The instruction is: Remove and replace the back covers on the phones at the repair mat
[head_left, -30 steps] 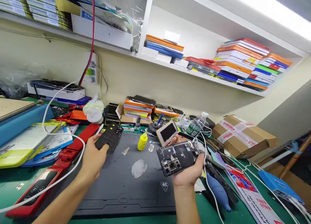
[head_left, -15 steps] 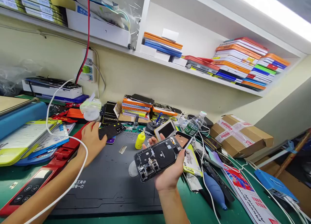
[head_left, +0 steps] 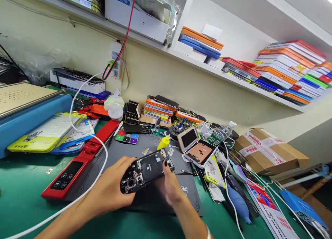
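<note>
An opened smartphone (head_left: 147, 170), its back cover off and its camera module and inner parts showing, is held tilted above the dark work mat (head_left: 190, 194). My left hand (head_left: 112, 182) is closed around its camera end. At the other end my right hand (head_left: 171, 187) grips it, thumb on top and the fingers hidden underneath. Behind the phone stands a yellow squeeze bottle (head_left: 164, 142). A black panel (head_left: 136, 128) lies at the mat's far edge, beside a small tray with coloured squares (head_left: 126, 138).
A red device with buttons (head_left: 66, 178) lies left of the mat, crossed by a white cable (head_left: 103, 161). To the right are an open case (head_left: 201, 152), tweezers (head_left: 185, 172), a blue air blower (head_left: 238, 201) and a cardboard box (head_left: 267, 151). A shelf (head_left: 241, 78) overhangs the back.
My left hand has let go of the black panel at the back and come to the phone, now gripping its camera end. The phone has moved nearer and left; the view has shifted left.
</note>
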`<state>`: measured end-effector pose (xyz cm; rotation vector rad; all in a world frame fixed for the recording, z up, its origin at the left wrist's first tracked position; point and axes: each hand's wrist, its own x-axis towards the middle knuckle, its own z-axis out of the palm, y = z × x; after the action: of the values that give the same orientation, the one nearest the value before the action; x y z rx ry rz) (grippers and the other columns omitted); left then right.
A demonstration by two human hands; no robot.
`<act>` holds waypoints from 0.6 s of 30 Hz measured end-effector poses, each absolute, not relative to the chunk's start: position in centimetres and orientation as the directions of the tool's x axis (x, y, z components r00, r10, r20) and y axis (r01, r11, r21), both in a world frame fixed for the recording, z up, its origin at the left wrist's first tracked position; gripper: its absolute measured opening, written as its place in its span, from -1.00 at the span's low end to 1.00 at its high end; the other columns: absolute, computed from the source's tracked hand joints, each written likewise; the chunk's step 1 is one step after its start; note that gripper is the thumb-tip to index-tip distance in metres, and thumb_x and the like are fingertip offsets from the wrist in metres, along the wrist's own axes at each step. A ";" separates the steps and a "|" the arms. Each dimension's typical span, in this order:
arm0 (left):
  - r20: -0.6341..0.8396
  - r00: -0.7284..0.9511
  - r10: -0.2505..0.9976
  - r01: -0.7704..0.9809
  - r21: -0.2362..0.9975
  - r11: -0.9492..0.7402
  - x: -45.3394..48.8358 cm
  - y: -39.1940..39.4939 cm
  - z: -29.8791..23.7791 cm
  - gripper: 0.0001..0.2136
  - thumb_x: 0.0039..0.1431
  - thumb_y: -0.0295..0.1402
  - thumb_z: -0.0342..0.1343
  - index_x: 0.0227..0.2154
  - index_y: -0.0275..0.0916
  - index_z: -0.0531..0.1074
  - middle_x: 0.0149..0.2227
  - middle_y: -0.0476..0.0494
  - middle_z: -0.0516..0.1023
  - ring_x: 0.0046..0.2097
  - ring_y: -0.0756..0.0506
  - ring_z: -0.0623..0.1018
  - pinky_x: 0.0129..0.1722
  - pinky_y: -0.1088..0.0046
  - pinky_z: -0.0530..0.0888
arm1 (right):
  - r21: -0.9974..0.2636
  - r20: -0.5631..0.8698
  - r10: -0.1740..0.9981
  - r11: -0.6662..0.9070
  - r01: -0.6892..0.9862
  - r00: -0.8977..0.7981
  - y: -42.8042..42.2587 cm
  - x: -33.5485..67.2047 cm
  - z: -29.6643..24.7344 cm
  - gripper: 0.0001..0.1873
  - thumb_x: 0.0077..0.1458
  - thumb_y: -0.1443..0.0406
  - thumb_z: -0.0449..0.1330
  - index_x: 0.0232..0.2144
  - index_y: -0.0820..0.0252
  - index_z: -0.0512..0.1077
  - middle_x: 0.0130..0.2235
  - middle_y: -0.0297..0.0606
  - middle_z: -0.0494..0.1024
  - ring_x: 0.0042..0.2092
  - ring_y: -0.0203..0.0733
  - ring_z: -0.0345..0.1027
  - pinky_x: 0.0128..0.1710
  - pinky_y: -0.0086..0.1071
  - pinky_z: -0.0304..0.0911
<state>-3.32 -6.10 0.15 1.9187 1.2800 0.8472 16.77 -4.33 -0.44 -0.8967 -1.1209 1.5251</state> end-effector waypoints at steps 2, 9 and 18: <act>-0.031 0.310 0.950 0.402 0.910 -0.102 -5.1 -6.1 0.4 -0.43 -0.19 -0.39 0.14 0.01 -0.15 0.31 -0.01 -0.13 0.47 0.02 -0.22 0.46 0.03 0.28 0.39 | -0.992 0.105 0.942 0.121 0.029 -0.319 -3.8 18.7 0.3 -0.49 0.03 -0.03 0.22 -0.11 0.22 0.50 -0.12 -0.12 0.54 -0.06 -0.02 0.39 -0.01 -0.13 0.28; -0.341 0.655 0.674 -0.360 0.643 0.675 -8.0 -7.6 -0.4 -0.52 -0.06 -0.10 0.15 -0.15 -0.36 0.52 -0.23 -0.26 0.57 -0.31 -0.10 0.54 -0.36 0.47 0.45 | -0.333 0.133 0.798 0.595 0.731 -0.588 -2.9 20.4 1.5 -0.49 -0.09 0.33 0.34 -0.01 0.10 0.42 0.09 -0.09 0.40 0.14 0.11 0.20 0.13 0.04 0.13; -0.269 0.360 0.893 -0.104 0.940 0.325 -7.7 -8.5 -0.9 -0.52 -0.19 -0.16 0.18 -0.12 -0.18 0.47 -0.16 -0.17 0.57 -0.28 -0.13 0.52 -0.35 0.44 0.46 | -0.099 0.233 0.783 0.609 0.787 -0.577 -3.5 20.5 0.6 -0.71 0.05 0.50 0.01 -0.25 0.17 0.43 -0.22 -0.14 0.55 -0.23 -0.10 0.44 -0.33 -0.33 0.34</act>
<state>-7.74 -8.51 -0.95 1.0168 0.9722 0.8107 20.46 -3.46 0.57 -1.2865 -2.5835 -0.0230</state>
